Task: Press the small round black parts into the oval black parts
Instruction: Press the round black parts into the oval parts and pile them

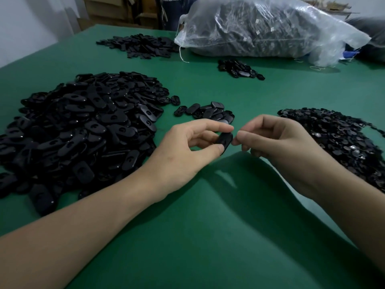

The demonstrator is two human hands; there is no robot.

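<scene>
1. Your left hand [187, 147] is raised just above the green table [208, 236], near the middle of the view. It pinches one oval black part [225, 141]: the forefinger curls over the part's top end, the thumb presses up at its bottom end, and the other fingers are loosely bent behind it.
2. The oval black part stands nearly upright, tilted a little to the right. Its right edge faces your other hand.
3. Your right hand [277, 142] is just beside it, with all fingers curled and the thumb tip brought close against the forefinger. That thumb tip is almost touching the part's right edge (whether a small round piece sits between those fingertips cannot be told, as nothing shows there).
4. To your left lies a big heap of oval parts [83, 126], spread wide on the table.
5. To your right lies a flatter heap of small round parts [337, 140], just beyond your right wrist.
6. Just past your fingertips sits a small cluster of ovals [208, 112].
7. Farther back are two more dark piles, one on the left [141, 45] and a smaller one on the right [239, 68], beside a clear plastic bag [266, 28] stuffed with dark pieces.
</scene>
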